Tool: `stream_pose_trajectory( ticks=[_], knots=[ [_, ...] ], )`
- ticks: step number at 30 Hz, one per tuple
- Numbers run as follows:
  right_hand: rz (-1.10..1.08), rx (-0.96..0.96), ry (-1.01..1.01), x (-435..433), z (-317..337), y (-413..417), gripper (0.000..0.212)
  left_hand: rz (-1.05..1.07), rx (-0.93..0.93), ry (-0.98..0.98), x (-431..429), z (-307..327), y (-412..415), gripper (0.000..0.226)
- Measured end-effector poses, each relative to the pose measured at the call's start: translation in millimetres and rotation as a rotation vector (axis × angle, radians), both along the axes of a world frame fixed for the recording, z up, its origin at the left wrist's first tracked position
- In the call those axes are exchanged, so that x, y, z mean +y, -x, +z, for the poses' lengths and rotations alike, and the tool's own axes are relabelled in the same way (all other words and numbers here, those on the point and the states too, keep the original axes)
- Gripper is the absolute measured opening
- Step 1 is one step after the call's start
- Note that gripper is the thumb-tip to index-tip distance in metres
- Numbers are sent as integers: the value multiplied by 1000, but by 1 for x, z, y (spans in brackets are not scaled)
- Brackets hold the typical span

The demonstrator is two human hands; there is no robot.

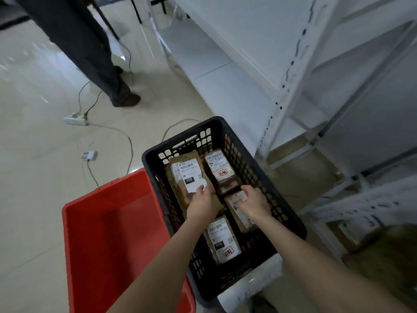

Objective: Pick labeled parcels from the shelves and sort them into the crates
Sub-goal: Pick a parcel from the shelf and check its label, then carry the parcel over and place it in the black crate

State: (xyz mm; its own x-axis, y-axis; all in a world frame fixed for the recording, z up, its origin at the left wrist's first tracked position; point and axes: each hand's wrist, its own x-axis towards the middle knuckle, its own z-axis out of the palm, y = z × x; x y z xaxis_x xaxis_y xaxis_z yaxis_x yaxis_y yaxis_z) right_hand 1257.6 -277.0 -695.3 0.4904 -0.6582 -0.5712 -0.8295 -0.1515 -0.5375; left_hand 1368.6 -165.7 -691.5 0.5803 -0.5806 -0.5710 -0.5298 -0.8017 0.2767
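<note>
Brown paper wraps every parcel in the black crate [216,120]. The left hand [202,203] has its fingers [199,189] curled on the near end of the big parcel [187,175], which lies flat just ahead of them. The right hand [256,199] has its fingers [246,190] bent down round the top end of the small parcel [240,213], which runs back under that wrist. The far parcel [220,169] lies just ahead of the right fingers. The near parcel [222,240] lies behind both hands. The red crate [103,188] sits to the left of the left fingers.

These parcels look light and a bit squashy. Their wrap looks shiny, so it may slip. I think it is best to hold one by its two long sides. The white label could peel, so do not pull on that.
</note>
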Motion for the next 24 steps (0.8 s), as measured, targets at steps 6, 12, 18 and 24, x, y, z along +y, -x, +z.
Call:
stream_pose_trajectory(
  ticks=[6,12,18,24],
  knots=[
    [-191,34,98,39,40,80,54,-338,-3,70,-2,39,53,85],
    [-388,10,222,87,84,162,52,-667,-43,78,-6,81,120,85],
    [-558,114,335,123,131,288,56,-1002,-61,148,-11,116,240,67],
    [-766,203,400,179,169,427,62,-1258,-124,213,10,160,390,75]
  ],
)
